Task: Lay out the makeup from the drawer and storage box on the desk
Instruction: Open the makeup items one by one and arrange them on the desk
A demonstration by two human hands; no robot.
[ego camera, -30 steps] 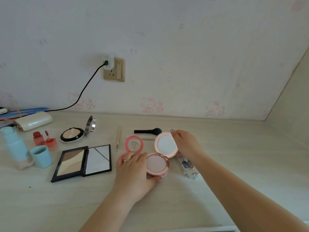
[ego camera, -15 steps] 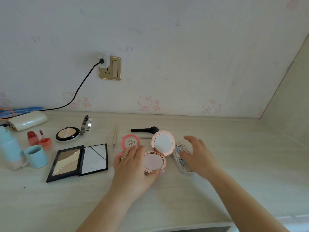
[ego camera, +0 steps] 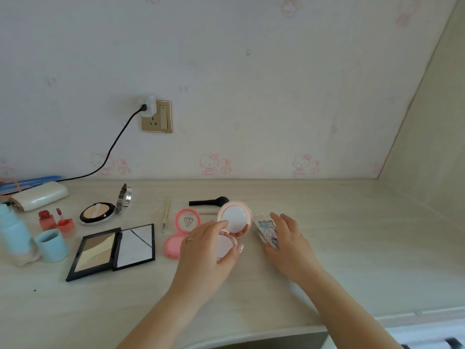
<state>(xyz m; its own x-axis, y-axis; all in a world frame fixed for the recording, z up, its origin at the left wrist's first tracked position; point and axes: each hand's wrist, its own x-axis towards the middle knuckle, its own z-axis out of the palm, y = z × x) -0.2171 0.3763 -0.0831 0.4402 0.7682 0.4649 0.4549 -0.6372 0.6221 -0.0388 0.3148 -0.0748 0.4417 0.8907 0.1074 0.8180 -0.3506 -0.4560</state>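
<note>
An open rose-gold compact (ego camera: 235,219) stands in the middle of the desk (ego camera: 352,248), its round mirror lid upright. My left hand (ego camera: 207,253) holds its base, fingers over the left side and thumb at the front edge. Just to the right lies a clear case with a blue pattern (ego camera: 265,229). My right hand (ego camera: 288,239) lies over its right side, fingers along it and thumb at its near end. Laid out to the left are an open coral compact (ego camera: 183,226), a black palette with mirror (ego camera: 110,250) and a round black powder compact (ego camera: 98,212).
A black brush (ego camera: 208,202) and a thin pencil (ego camera: 165,215) lie behind the compacts. Far left stand red lip tints (ego camera: 56,221), a blue bottle (ego camera: 12,235) with its cap (ego camera: 51,245), and a white pouch (ego camera: 37,196). A cable runs to the wall socket (ego camera: 157,117). The desk edge is close in front.
My right hand left the rose-gold compact's mirror lid, moved right and came down onto the clear patterned case. My left hand stayed on the compact's base.
</note>
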